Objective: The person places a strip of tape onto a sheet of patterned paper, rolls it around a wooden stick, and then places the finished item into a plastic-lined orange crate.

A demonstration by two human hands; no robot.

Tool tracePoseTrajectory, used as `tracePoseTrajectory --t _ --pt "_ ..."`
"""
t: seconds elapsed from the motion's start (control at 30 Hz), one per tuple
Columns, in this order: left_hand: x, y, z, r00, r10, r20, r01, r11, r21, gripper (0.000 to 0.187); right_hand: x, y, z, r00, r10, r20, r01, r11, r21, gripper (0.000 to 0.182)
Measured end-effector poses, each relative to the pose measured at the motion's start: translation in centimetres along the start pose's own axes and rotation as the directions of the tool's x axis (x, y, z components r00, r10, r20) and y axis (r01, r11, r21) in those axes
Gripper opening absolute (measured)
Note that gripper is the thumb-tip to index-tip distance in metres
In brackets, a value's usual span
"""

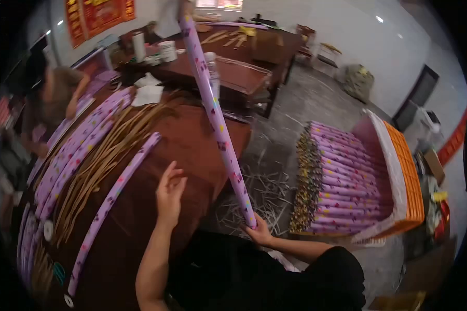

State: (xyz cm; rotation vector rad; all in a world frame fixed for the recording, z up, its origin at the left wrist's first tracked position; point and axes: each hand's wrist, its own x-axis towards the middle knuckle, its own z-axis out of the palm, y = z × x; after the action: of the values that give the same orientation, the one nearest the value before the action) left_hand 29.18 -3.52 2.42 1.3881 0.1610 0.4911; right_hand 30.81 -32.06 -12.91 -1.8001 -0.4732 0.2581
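Observation:
My right hand (260,231) grips the lower end of a long purple patterned tube (216,120), which slants up and away to the top of the view. My left hand (170,195) is raised over the brown table (187,140), fingers apart and holding nothing. Left of it, a second purple tube (111,199) lies on the table. Beside that tube is a bundle of brown strips (101,155), and beyond the strips lie several more purple tubes (73,142).
An orange crate (406,176) on the right holds many stacked purple tubes (347,181). Pale scraps (262,194) litter the floor. Another person (57,93) is at the table's far left. A clear bottle (211,72) stands behind the raised tube.

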Motion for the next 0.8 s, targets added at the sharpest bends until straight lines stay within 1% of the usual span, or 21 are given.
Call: tracePoseTrajectory --t 0.03,0.07,0.1,0.13,0.17,0.2,0.23,0.3,0.33,0.4,0.43,0.47,0.53,0.57,0.6,0.63,0.7,0.73,0.77,0.8 --pt "-0.2 0.1 0.1 0.998 -0.045 -0.033 0.045 0.999 -0.012 0.046 0.5 -2.2 0.2 0.990 0.091 -0.106 -0.071 0.981 0.180 0.040" --pt "0.1 -1.0 -0.4 0.999 -0.036 -0.040 0.036 0.999 0.003 0.042 1.3 -4.0 0.4 0.965 0.182 -0.190 -0.104 0.927 0.361 0.039" --pt "0.5 -1.6 -0.8 0.996 -0.079 -0.042 0.078 0.996 -0.032 0.039 2.4 -3.4 0.3 0.938 0.210 -0.274 -0.089 0.914 0.395 0.036" --pt "0.6 -1.5 -0.8 0.994 -0.101 -0.046 0.100 0.995 -0.011 0.036 3.6 -2.7 -0.1 0.909 0.234 -0.346 -0.070 0.902 0.426 0.034" --pt "0.6 -1.3 -0.7 0.991 -0.119 -0.061 0.118 0.993 -0.013 0.034 4.6 -3.1 -0.7 0.868 0.296 -0.400 -0.048 0.850 0.525 0.028" --pt "0.8 -1.7 -1.1 0.992 -0.120 -0.037 0.119 0.993 -0.019 0.033 5.7 -3.6 -1.6 0.828 0.356 -0.433 -0.017 0.788 0.615 0.023" --pt "0.8 -2.0 -1.4 0.993 -0.118 -0.023 0.117 0.993 -0.023 0.032 7.0 -3.5 -2.6 0.737 0.380 -0.560 0.011 0.821 0.571 0.020" --pt "0.7 -2.0 -1.2 0.995 -0.100 0.003 0.100 0.995 -0.025 0.030 8.7 -2.0 -5.1 0.619 0.481 -0.621 0.083 0.746 0.661 0.018" --pt "0.6 -2.0 -1.2 0.994 -0.111 0.003 0.111 0.994 -0.001 0.028 9.7 -0.5 -6.7 0.591 0.493 -0.638 0.153 0.708 0.689 0.018" --pt "0.5 -2.1 -1.3 0.993 -0.115 -0.001 0.115 0.993 0.023 0.026 11.6 1.0 -10.1 0.337 0.592 -0.732 0.298 0.670 0.679 0.019" --pt "0.6 -2.2 -1.4 0.993 -0.116 0.002 0.116 0.993 0.009 0.024 13.2 6.1 -13.2 0.287 0.604 -0.744 0.288 0.686 0.668 0.020" --pt "0.7 -2.3 -1.5 0.993 -0.117 0.003 0.117 0.993 -0.004 0.022 14.0 5.6 -15.4 0.153 0.604 -0.782 0.316 0.720 0.618 0.022" --pt "0.9 -2.3 -1.5 0.993 -0.119 0.000 0.119 0.993 -0.014 0.022 15.5 6.8 -21.8 0.031 0.536 -0.844 0.312 0.797 0.518 0.032" --pt "0.8 -2.3 -1.5 0.992 -0.126 -0.001 0.126 0.992 -0.029 0.021 14.0 -0.2 -22.8 0.007 0.559 -0.829 0.264 0.799 0.541 0.043" --pt "0.9 -2.3 -1.6 0.990 -0.143 0.001 0.143 0.990 -0.009 0.022 15.1 0.4 -25.7 -0.175 0.535 -0.827 0.372 0.813 0.447 0.050" --pt "1.0 -2.3 -1.7 0.987 -0.160 -0.009 0.160 0.987 0.011 0.022 16.3 3.0 -30.2 -0.368 0.460 -0.808 0.164 0.888 0.430 0.050" --pt "0.8 -1.7 -1.2 0.986 -0.164 -0.018 0.165 0.985 0.053 0.022 16.0 5.5 -36.1 -0.437 0.375 -0.818 0.225 0.926 0.304 0.058" --pt "0.7 -1.5 -1.2 0.985 -0.168 -0.026 0.170 0.982 0.078 0.022 15.8 6.6 -39.0 -0.412 0.283 -0.866 0.102 0.959 0.265 0.060" --pt "0.6 -1.2 -1.1 0.986 -0.162 -0.025 0.164 0.983 0.081 0.022 14.6 9.5 -42.1 -0.292 0.139 -0.946 -0.063 0.984 0.164 0.062" --pt "0.5 -1.0 -1.0 0.988 -0.153 -0.031 0.155 0.984 0.084 0.021 13.9 12.7 -45.4 -0.127 -0.030 -0.991 -0.200 0.980 -0.004 0.064"
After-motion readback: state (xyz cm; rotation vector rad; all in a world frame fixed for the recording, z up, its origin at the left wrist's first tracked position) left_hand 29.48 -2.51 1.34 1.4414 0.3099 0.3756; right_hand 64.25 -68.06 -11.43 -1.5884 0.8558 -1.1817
